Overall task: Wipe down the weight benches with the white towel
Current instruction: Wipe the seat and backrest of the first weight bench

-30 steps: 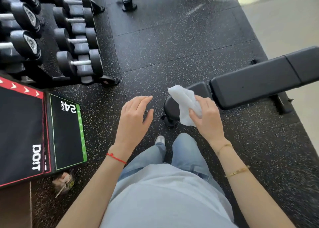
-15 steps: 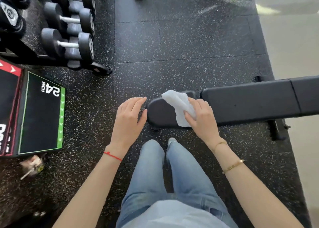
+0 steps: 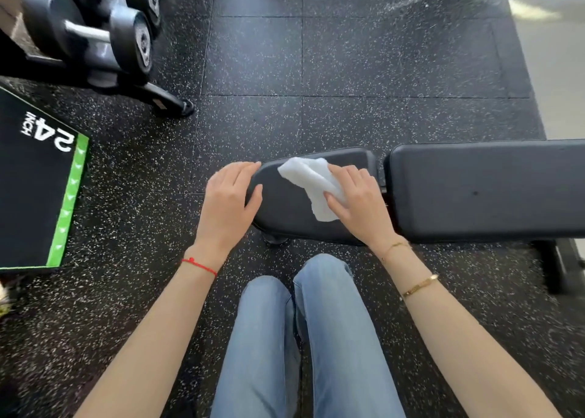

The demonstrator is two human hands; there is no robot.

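Nearest are the person's jeans point(image 3: 304, 338). Past the knees, the right hand point(image 3: 361, 205) grips the white towel point(image 3: 311, 186) and holds it on the seat pad at the left end of the bench point(image 3: 474, 189). The left hand point(image 3: 229, 199) lies relaxed, fingers straight, against the pad's left edge. Farther left sits a black box point(image 3: 34, 189) marked 24 inch; beyond it, dumbbells point(image 3: 95, 34) on a rack.
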